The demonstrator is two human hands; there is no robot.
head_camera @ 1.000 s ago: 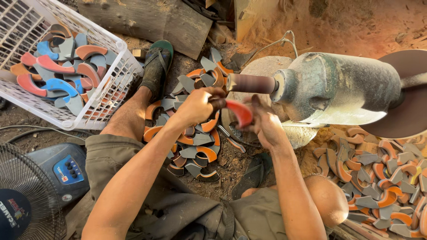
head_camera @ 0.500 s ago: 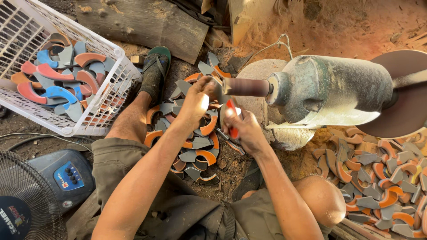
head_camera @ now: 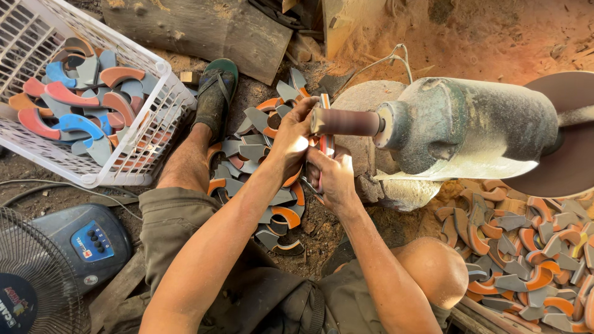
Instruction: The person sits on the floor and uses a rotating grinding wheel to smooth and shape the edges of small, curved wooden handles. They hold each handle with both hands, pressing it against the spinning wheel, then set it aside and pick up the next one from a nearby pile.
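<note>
A grey-green motor housing (head_camera: 473, 127) fills the upper right, a brown disc (head_camera: 566, 148) at its far end and a dark sanding drum (head_camera: 346, 122) jutting from its near end toward the middle; it sits on a pale stone block (head_camera: 396, 185) on the dirt floor (head_camera: 495, 37). At the upper left corner of the floor stands a white plastic basket (head_camera: 161, 86) holding curved pieces in orange, blue and grey; beyond it lies a rough log (head_camera: 204, 28). At the lower left edge sits an electric fan (head_camera: 31, 278) with a blue control base. Along the right edge spreads a heap of curved orange-and-grey pieces (head_camera: 526, 260); a second pile (head_camera: 260, 161) lies between the person's legs, near a foot in a green sandal (head_camera: 216, 93). Both hands meet just under the tip of the drum; the left hand (head_camera: 294, 139) has its fingers curled closed over the upper part of a thin red-orange curved piece (head_camera: 325, 139), and the right hand (head_camera: 334, 179) pinches the lower part of the same piece from below; the piece stands nearly upright, touching or just beside the drum's end, though the exact contact cannot be told.
</note>
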